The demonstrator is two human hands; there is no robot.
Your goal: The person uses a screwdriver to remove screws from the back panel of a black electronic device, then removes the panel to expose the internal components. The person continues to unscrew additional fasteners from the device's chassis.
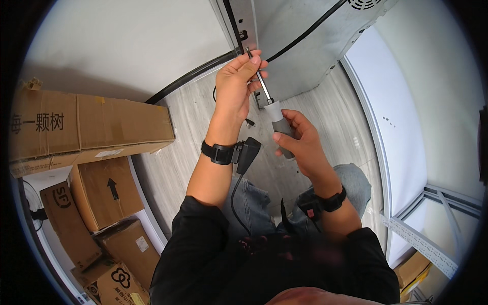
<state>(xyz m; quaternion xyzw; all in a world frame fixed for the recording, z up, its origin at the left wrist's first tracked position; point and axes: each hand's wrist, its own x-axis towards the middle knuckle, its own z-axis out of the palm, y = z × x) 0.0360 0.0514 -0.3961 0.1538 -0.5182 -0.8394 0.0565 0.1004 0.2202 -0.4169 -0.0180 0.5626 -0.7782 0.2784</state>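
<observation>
A screwdriver point(265, 87) with a grey and white handle and a long metal shaft slants up and away from me. My right hand point(303, 140) is closed round its handle. Farther up, the fingers of my left hand point(235, 84) pinch the shaft close to its tip. A small metal end point(248, 50) shows just past those fingers; whether it is a bit or a screw I cannot tell. It lies close to the edge post point(246, 23) of a grey metal cabinet point(300, 66); contact is not clear.
Black cables point(188, 79) run along the wall and cross the cabinet point(307, 31). A small cable plug point(249, 122) hangs over or lies on the wood-pattern floor point(178, 137). Cardboard boxes point(122, 119) are piled at left. A metal shelf frame point(424, 239) stands at right.
</observation>
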